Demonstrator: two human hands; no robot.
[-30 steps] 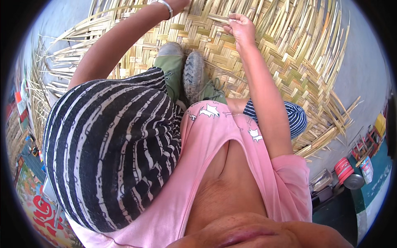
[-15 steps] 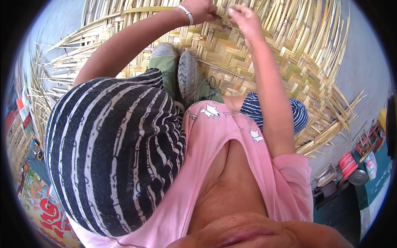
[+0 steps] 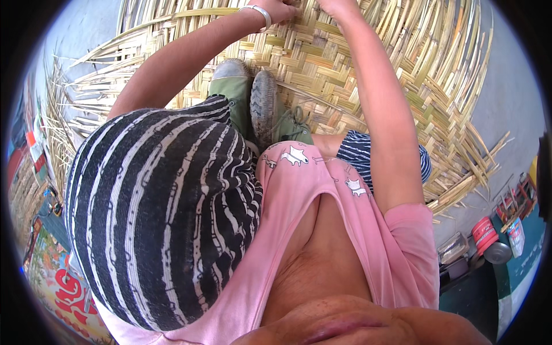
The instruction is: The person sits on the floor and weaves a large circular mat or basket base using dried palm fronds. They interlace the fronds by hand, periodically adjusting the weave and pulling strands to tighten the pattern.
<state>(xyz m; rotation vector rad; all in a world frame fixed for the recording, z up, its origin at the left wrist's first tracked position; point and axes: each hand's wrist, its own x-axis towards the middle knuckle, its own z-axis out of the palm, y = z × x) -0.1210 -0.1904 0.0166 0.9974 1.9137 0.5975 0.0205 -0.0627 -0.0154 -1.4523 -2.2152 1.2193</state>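
Note:
A half-woven mat (image 3: 322, 69) of pale yellow and green split strips, seemingly bamboo, spreads over the floor under my feet. My left hand (image 3: 280, 10), with a white metal bangle (image 3: 264, 16) at its wrist, is at the upper edge of the view. Its fingers are curled down on a strip (image 3: 296, 12) of the weave. Just to the right, my right hand (image 3: 339, 8) is above the mat with its fingers bent inward. The top edge of the view cuts off its fingertips, so what they hold is hidden.
My green shoes (image 3: 233, 86) rest on the mat. Long loose strip ends (image 3: 460, 63) fan out at its sides over the grey floor (image 3: 514, 86). A red container (image 3: 485, 234) and a metal pot (image 3: 498, 253) stand at the right; a colourful printed sheet (image 3: 57, 287) lies at the lower left.
My right hand has moved up and away, partly out of view. My left hand has shifted slightly up and stays at the weave.

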